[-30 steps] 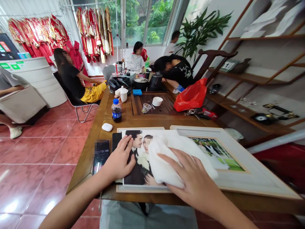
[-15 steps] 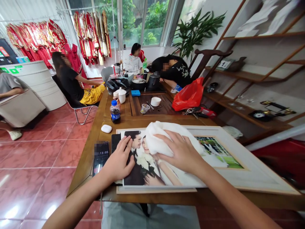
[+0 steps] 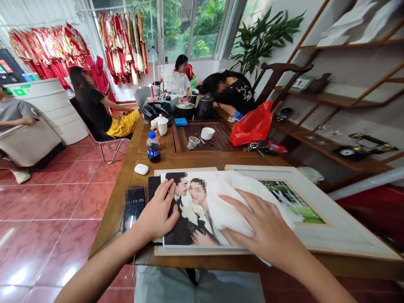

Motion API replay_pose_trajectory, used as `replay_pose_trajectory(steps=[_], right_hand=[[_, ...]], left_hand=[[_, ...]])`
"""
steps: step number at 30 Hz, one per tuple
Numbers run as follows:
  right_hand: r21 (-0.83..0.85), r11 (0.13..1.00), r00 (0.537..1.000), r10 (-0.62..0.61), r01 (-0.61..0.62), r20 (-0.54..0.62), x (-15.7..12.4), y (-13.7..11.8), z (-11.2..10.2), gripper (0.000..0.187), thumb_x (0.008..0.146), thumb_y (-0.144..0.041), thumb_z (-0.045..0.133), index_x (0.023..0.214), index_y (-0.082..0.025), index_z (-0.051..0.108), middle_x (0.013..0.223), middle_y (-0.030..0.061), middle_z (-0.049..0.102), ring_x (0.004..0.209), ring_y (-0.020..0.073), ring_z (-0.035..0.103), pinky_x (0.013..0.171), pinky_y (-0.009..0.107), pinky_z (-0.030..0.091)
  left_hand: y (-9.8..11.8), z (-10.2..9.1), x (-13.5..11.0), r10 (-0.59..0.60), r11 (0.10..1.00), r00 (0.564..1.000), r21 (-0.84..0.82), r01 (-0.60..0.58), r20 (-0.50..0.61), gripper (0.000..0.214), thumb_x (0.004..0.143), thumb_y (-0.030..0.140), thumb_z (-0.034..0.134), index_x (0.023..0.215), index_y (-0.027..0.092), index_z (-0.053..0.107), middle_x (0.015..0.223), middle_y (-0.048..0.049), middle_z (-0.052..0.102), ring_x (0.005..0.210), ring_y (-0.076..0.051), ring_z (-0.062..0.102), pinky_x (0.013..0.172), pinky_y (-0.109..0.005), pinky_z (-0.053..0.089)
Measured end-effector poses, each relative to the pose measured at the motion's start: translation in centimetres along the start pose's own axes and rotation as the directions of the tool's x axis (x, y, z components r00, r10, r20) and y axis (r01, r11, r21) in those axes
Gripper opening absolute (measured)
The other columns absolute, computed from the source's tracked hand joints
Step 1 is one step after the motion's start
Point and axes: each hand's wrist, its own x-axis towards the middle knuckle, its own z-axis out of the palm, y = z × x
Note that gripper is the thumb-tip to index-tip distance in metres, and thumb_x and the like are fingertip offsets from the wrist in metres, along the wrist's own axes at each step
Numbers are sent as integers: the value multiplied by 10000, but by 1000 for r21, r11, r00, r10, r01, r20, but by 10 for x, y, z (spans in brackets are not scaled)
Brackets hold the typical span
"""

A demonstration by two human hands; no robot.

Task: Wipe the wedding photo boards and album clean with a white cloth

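Observation:
A large wedding photo print (image 3: 198, 225) of a couple lies flat on the table, overlapping a light wooden frame (image 3: 202, 251). Near the print's left edge my left hand (image 3: 158, 214) rests with its fingers spread over the dark suit. My right hand (image 3: 263, 225) is curled over a soft white cloth (image 3: 229, 210), which is pressed against the right part of the print. The cloth and hand hide some of that side. Beyond my right hand lies a white-matted picture frame (image 3: 344, 225) with a small outdoor photo (image 3: 303, 206) in it.
A phone (image 3: 134, 210), a white earbud case (image 3: 141, 169) and a cola bottle (image 3: 153, 149) sit on the left of the wooden table (image 3: 107, 235). Farther back are a white bowl (image 3: 207, 133) and a red plastic bag (image 3: 252, 126). Several people sit around the room.
My right hand and the white cloth have moved right and toward me across the print, uncovering the bride's face. My left hand stays in place.

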Motion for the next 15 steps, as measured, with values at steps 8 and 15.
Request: replay_pose_trajectory(steps=[8,15], right_hand=[[3,1000,1000,-6,7,-28,-34,-1,-8,596,862,-422,564,1440,-318,464,1402,141,537,1205,356,563,878,481,477],[22,992,990,123,-125,64,5,19,3,552,902,-523,530,1412,-311,532,1407,130,551,1252,359,549,927,505,494]], left_hand=[[0,0,0,2,1000,1000,-14,-2,4,600,969,233,404,1529,28,342,1604,-234,304,1540,-336,199,1241,-547,279],[0,-1,0,8,1000,1000,-19,-8,5,599,973,228,418,1542,62,333,1607,-220,310,1541,-329,203,1237,-552,289]])
